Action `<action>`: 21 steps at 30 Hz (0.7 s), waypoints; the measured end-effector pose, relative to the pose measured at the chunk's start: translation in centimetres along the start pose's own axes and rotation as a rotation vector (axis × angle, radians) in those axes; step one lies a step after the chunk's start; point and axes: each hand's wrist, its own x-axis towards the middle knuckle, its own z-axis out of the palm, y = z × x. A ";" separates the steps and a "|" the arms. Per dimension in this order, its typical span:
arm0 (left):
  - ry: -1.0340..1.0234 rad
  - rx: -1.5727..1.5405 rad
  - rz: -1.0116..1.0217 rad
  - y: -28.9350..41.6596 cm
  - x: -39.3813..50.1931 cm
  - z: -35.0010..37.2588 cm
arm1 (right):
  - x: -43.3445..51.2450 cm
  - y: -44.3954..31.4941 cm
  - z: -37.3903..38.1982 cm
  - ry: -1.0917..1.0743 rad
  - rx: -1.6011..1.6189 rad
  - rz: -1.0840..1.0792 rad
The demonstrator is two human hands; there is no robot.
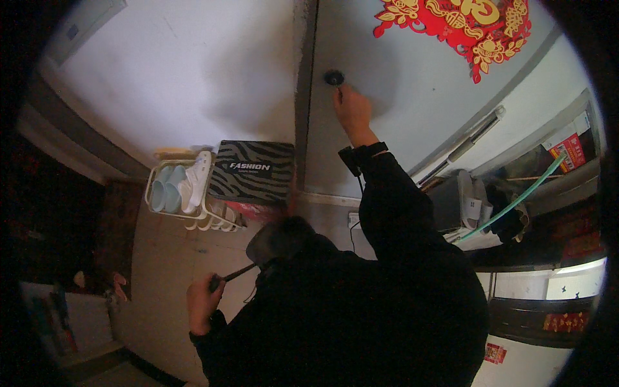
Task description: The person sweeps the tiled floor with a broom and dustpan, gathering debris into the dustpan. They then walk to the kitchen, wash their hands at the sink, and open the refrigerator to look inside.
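My right hand [355, 113] is raised to a grey door [401, 111], with its fingers closed at the lower edge of a dark round lock fitting [333, 77]. A small dark thing shows between those fingers, perhaps a key; most of it is hidden. A black device [350, 161] with a cable is strapped at the right wrist. Low on the left, my left hand [205, 301] is closed around a thin dark strap or handle [239, 273]. This runs to a dark rounded object [283, 239] by my body, too dim to name.
A white rack [147, 193] holds light blue slippers [167, 188] and white shoes [196, 181]. Beside it stands a zebra-patterned shoe box [251, 171]. Red and gold paper decoration [454, 29] hangs on the door. Cluttered shelving [459, 203] and a green tube [517, 198] are at the right.
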 end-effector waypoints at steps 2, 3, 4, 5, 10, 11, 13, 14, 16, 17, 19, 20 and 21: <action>0.000 -0.003 -0.029 0.1 -0.2 0.0 | 0.0 -0.2 0.0 -0.027 0.015 0.048; -0.001 -0.005 -0.015 0.2 -0.2 -0.1 | 0.0 -0.2 0.0 -0.038 0.032 0.059; -0.004 0.001 -0.015 0.4 -0.2 -0.2 | -0.1 -0.3 0.0 -0.038 0.021 0.063; -0.007 0.008 -0.014 0.7 -0.2 -0.3 | -0.1 -0.3 0.1 -0.034 0.022 0.053; -0.012 -0.037 -0.025 2.0 -0.3 -0.8 | -0.2 -0.5 0.3 -0.007 -0.024 0.022; -0.023 -0.060 -0.035 2.2 -0.4 -0.9 | -0.3 -0.5 0.2 -0.038 -0.039 0.032; -0.025 -0.039 -0.011 2.6 -0.6 -1.0 | -0.4 -0.6 0.0 -0.101 -0.049 0.048; -0.037 -0.038 -0.015 2.7 -0.6 -1.0 | -0.4 -0.7 -0.1 -0.132 -0.043 0.054; -0.039 -0.081 -0.009 3.0 -0.8 -1.0 | 0.0 -1.1 -0.5 -0.157 -0.037 0.046; -0.036 -0.119 -0.013 3.1 -0.8 -1.0 | 0.3 -1.3 -0.6 -0.147 -0.038 0.034; -0.031 -0.107 -0.007 3.2 -0.8 -0.9 | 1.0 -1.9 -0.9 -0.182 -0.067 0.027; -0.054 -0.108 -0.044 3.3 -0.7 -0.9 | 1.5 -2.1 -1.0 -0.225 -0.097 0.037; -0.054 -0.122 -0.009 3.3 -0.6 -0.8 | 1.8 -2.3 -1.1 -0.266 -0.127 0.046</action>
